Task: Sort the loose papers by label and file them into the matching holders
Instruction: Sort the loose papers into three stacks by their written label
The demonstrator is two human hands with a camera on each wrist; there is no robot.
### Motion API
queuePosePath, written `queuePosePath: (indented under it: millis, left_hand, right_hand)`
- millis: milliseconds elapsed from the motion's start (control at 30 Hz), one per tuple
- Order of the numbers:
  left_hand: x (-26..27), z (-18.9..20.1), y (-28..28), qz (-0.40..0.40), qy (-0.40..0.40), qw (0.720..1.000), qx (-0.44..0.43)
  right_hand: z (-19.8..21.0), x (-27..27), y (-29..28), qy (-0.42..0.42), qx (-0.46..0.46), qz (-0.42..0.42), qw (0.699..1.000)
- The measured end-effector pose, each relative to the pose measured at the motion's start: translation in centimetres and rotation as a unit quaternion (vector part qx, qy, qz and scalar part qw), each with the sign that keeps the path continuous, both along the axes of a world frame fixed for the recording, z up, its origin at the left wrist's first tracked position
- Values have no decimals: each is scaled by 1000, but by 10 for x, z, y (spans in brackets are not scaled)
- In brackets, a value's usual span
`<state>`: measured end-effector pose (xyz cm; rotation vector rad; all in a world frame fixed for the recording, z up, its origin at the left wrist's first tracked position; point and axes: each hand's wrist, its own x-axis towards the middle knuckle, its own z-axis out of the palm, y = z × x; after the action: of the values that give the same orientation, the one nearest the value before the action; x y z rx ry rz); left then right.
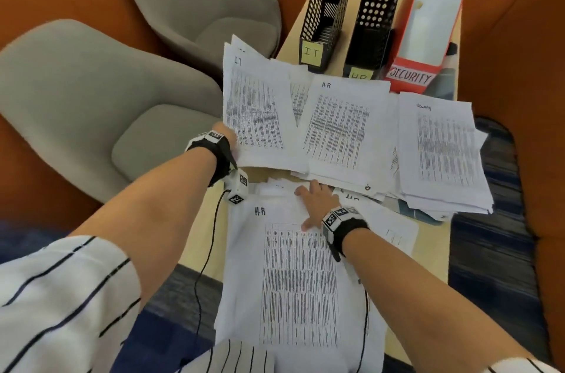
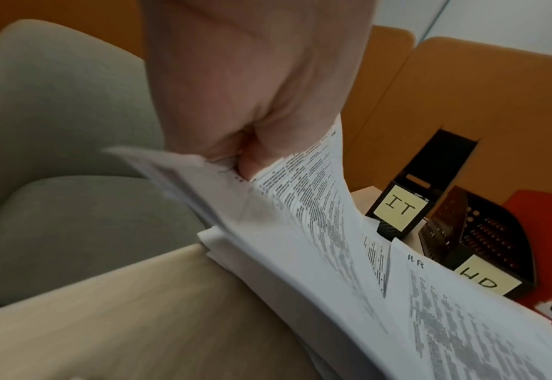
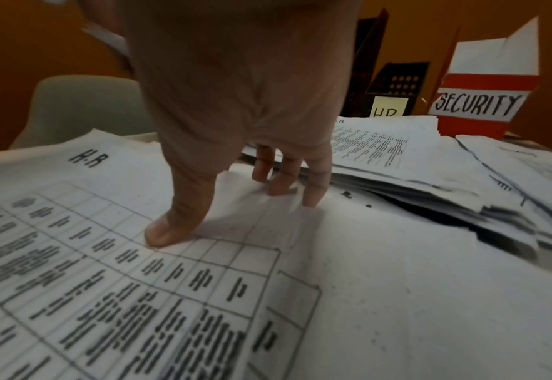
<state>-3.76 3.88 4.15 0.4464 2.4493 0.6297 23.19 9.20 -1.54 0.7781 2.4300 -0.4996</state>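
Hands sorted labelled papers on a crowded surface (image 1: pixel 195 253).
Left hand (image 1: pixel 225 136) pinched the IT stack (image 1: pixel 255 103); right hand (image 1: pixel 316 204), fingers (image 3: pixel 313 185) spread, pressed an H.R sheet (image 1: pixel 293 281).

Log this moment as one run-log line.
left hand: grips IT sheets | right hand: presses H.R sheet | IT holder: not yet filled

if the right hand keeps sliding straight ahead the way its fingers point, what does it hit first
Most likely the near edge of the middle paper stack, the one with the H.R sheet on top. The right hand lies on the near H.R sheet, its fingertips close to that stack. The exact gap is hard to judge.
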Motion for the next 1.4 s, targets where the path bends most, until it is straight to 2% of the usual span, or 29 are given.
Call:
queuePosePath:
  millis: [133, 267, 333, 433, 533, 600, 667, 700, 833, 900, 933, 967, 1033, 1100, 1133, 1200, 1300, 1400]
  left_hand:
    - [-17, 7, 22, -32, 23, 998, -44]
    - [-34, 9, 41, -39, 53, 997, -43]
    - [-40, 6, 46, -72, 85, 993, -47]
    - [-40, -1, 47, -173, 100, 977, -73]
    - [-29, -8, 42, -215, 114, 962, -121]
    - [-15, -14, 35, -207, 179, 952, -137]
    - [7, -18, 22, -218, 241, 938, -118]
    - [19, -22, 14, -234, 247, 936, -94]
    - [63, -37, -30, -291, 115, 949, -41]
    - [75, -44, -53, -253, 57, 965, -24]
    - [78, -46, -64, -229, 36, 973, -24]
    - [81, -48, -73, -212, 14, 977, -33]
    - [87, -52, -90, -197, -20, 978, -62]
    - [91, -54, -104, -184, -8, 982, -46]
    - [93, -55, -109, -172, 5, 985, -20]
    - [99, -55, -118, -152, 17, 988, 16]
    - [116, -55, -124, -173, 5, 985, -20]
    - [131, -49, -124, -187, -52, 979, -60]
  right_hand:
    - [-3, -5, 3, 13, -1, -17, 1000]
    - [-8, -3, 2, 19, 3, -33, 999]
    - [-10, -3, 2, 22, 6, -36, 999]
    - [-8, -4, -1, 10, 14, -34, 999]
    - [-5, -2, -4, 2, 20, -43, 999]
    - [-2, 0, -6, -2, 8, -57, 998]
    - [3, 0, -9, -8, 5, -52, 999]
    - [4, 0, -11, -5, 10, -45, 999]
    - [10, 7, -24, 19, 58, -7, 998]
    - [12, 14, -32, 38, 62, 16, 997]
    - [13, 18, -34, 73, 46, 6, 996]
    - [14, 24, -36, 121, 6, -23, 992]
    - [16, 36, -36, 212, -80, -124, 966]
    - [16, 51, -28, 254, -110, -197, 940]
    - [16, 58, -23, 249, -117, -204, 939]
    - [16, 72, -12, 188, -95, -166, 963]
    - [23, 90, -10, 86, -48, -121, 988]
    - [28, 97, -15, 45, -9, -61, 997]
